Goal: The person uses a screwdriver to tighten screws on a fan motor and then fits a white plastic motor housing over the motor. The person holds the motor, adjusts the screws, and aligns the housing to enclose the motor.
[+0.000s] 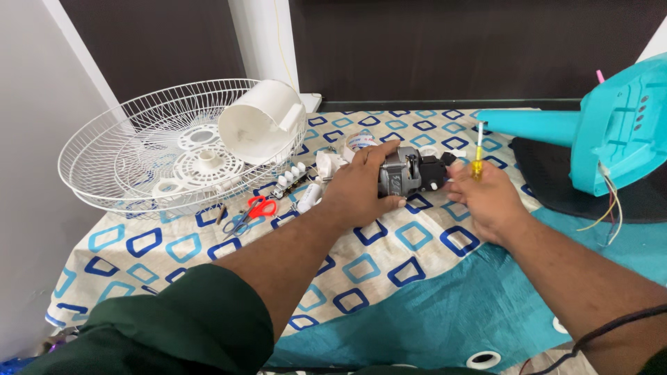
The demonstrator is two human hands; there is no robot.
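1. The fan motor [401, 173] sits just above the patterned cloth [208, 243] that covers the bench, about mid-scene, and lies directly between the two hands.
2. Its long axis runs left to right: the grey metal body is at the left, and the black plastic end [434, 172] points right.
3. The left hand [365, 184] is clenched around the grey body, fingers over the top and thumb beneath, so this hand carries the motor.
4. The right hand [486, 194] lies just to the right of the black end, its fingertips touching or nearly touching it; which, I cannot tell.
5. That same hand grasps a screwdriver [477, 156] with a yellow handle, held upright, shaft pointing to the far side and not at the motor.
6. The left hand is therefore the nearer one, already on the motor.
7. To the left, well apart, stand a white wire fan guard [111, 156] with a white cylindrical cover [260, 121] in it, and red-handled scissors [253, 210] on the cloth; a turquoise fan body [611, 132] lies at far right.
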